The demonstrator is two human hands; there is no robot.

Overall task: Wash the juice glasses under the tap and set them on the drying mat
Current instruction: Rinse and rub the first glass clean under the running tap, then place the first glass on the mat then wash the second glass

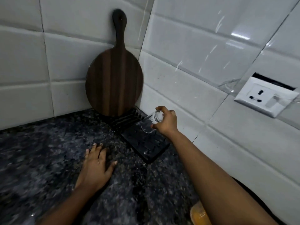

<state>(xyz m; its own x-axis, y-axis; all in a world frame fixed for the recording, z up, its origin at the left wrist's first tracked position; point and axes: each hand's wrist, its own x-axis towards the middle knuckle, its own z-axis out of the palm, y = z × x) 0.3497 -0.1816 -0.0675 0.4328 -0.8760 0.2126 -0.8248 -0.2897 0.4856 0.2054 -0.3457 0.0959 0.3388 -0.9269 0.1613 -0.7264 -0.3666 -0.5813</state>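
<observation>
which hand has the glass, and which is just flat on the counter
The right hand holds the clear glass, tilted over the black drying mat. The left hand holds nothing; it lies flat, fingers spread, on the dark counter.

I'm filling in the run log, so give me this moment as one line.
right hand: holds juice glass tilted, mouth down, over drying mat | left hand: flat on counter | glass not yet set down

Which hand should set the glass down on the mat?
Right. The right hand already grips the glass, tilted above the drying mat. The left hand rests flat on the counter.
</observation>
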